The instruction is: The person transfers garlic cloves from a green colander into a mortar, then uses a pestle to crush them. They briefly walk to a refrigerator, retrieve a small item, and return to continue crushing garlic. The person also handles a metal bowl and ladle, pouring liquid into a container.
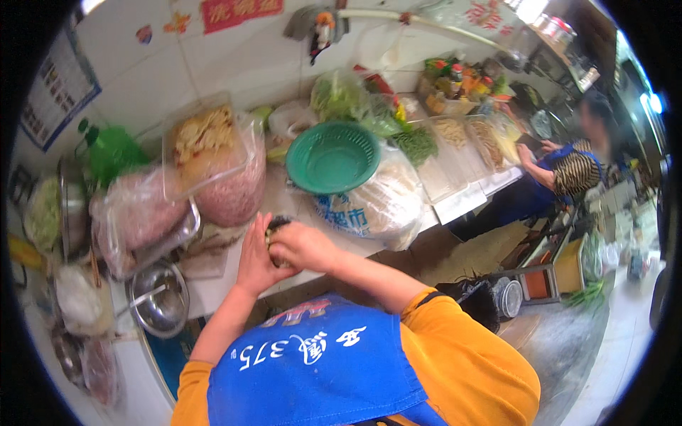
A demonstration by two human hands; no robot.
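Both hands meet at the counter's front edge, in front of my blue apron (pixel 305 355). Between them is a small dark and pale-green thing (pixel 271 231), mostly covered by the fingers, so its kind does not show. My left hand (pixel 253 261) is cupped along its left side, fingers pointing up. From the right, my right hand (pixel 305 247) has its fingers curled over it. Just beyond them stands a large clear bag of pinkish minced meat (pixel 231 188), and a tray of pale chopped food (pixel 206 135) rests on top.
A green plastic basket (pixel 334 160) sits on a filled white bag (pixel 387 199) to the right. At left are a steel bowl (pixel 160 298) with a spoon and another meat bag (pixel 138 213). Another person (pixel 568 170) in a blue apron works farther along the counter.
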